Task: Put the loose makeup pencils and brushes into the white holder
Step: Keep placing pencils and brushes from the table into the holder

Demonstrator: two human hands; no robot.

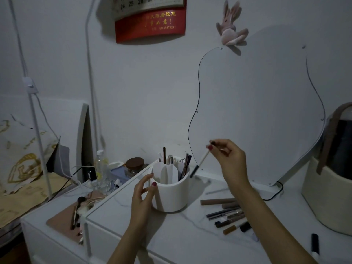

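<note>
The white holder [171, 195] stands on the white table [171, 241], divided into compartments, with several pencils and brushes standing in its far side. My left hand [142, 199] rests against the holder's left wall, fingers curved around it. My right hand [228, 159] pinches the top end of a white-and-black makeup pencil [199, 165], which hangs tilted, its dark tip just right of the holder's rim. A pile of loose pencils and brushes [226, 214] lies on the table to the right of the holder.
A curvy mirror [257, 111] leans on the wall behind. A cream basket [327, 197] stands at the right, with a black tube [314, 242] in front of it. Left, a lower surface holds a pink mat [64, 220] with brushes, cables, a bottle [101, 164] and a jar [134, 165].
</note>
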